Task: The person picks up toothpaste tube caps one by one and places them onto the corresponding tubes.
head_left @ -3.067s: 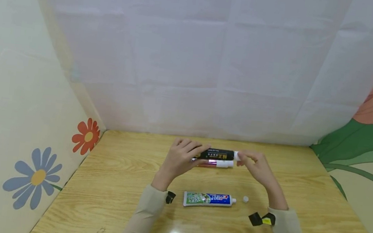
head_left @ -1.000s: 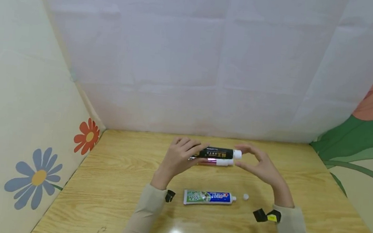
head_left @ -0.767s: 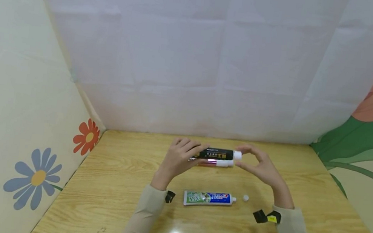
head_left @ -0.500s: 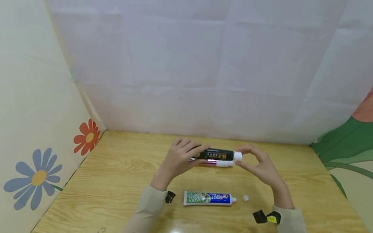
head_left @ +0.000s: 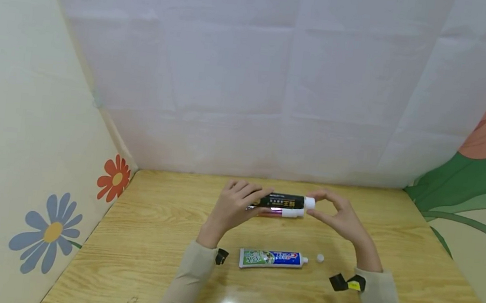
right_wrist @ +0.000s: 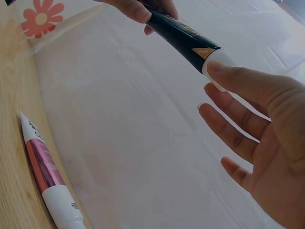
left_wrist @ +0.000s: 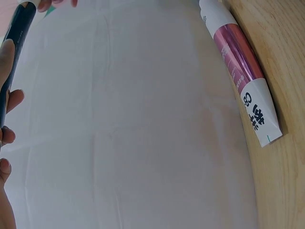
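My left hand (head_left: pixel 233 205) grips a black toothpaste tube (head_left: pixel 286 201) by its tail half, held level above the far part of the table. At the tube's other end, the thumb and index finger of my right hand (head_left: pixel 342 221) pinch its white cap (right_wrist: pixel 219 64); the other fingers hang spread below, as the right wrist view shows. Behind the held tube in the head view lies a pink and white tube (left_wrist: pixel 240 57) on the table. Nearer my body is a green and blue toothpaste tube (head_left: pixel 271 259) with its nozzle bare, and a small white cap (head_left: pixel 320 258) sits just right of it.
A wood-grain table (head_left: pixel 147 260) carries everything. White cloth (head_left: pixel 231 96) hangs along its back edge, and walls painted with flowers stand at left and right. A black strap piece with a yellow patch (head_left: pixel 354 284) is at my right cuff.
Since about three seconds ago, my right hand has shifted slightly right and its thumb and index finger have spread wider, so more of the white cap shows. Over the last second, hardly anything has moved.
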Available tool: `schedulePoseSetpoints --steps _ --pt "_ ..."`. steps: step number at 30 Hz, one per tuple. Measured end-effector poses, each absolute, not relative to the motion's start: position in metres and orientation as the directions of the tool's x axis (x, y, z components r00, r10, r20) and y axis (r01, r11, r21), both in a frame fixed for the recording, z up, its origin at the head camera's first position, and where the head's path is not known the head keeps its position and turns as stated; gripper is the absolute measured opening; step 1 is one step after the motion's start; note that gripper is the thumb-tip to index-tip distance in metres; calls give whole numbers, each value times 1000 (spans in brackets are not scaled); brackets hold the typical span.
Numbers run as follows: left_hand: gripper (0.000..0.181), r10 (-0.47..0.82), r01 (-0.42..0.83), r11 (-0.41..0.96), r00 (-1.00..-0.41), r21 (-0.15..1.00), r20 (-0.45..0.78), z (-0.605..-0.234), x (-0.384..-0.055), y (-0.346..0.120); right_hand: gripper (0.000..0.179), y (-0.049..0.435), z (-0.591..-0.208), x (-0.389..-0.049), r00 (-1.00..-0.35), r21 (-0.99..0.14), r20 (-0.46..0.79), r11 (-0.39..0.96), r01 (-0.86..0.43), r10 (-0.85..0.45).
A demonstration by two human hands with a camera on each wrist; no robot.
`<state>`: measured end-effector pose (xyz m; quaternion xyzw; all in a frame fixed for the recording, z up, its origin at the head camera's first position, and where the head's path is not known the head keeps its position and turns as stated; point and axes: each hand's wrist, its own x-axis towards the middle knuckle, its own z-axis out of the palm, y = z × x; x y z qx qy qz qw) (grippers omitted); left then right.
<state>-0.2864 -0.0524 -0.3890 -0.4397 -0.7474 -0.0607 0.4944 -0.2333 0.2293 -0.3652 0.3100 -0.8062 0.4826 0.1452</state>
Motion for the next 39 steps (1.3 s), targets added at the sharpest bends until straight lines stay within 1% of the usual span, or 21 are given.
schedulePoseSetpoints --steps 16,22,24,29,39 --pt "55 598 721 601 -118 -346 793 -390 -287 -53 23 228 -364 -233 -761 -682 537 344 -646 -363" --pt "52 601 720 599 -116 -349 791 -390 -286 -53 21 227 -363 -232 -806 -696 495 408 -592 -326" --pt "50 600 721 598 -113 -351 792 -390 -286 -53 20 231 -371 -238 -819 -701 481 425 -573 -311" --pt "51 597 724 594 -105 -350 795 -389 -287 -53 16 239 -389 -253 -836 -719 456 428 -548 -305" --pt "50 599 731 591 -114 -341 793 -390 -287 -52 10 240 -392 -252 -868 -736 407 461 -496 -283"
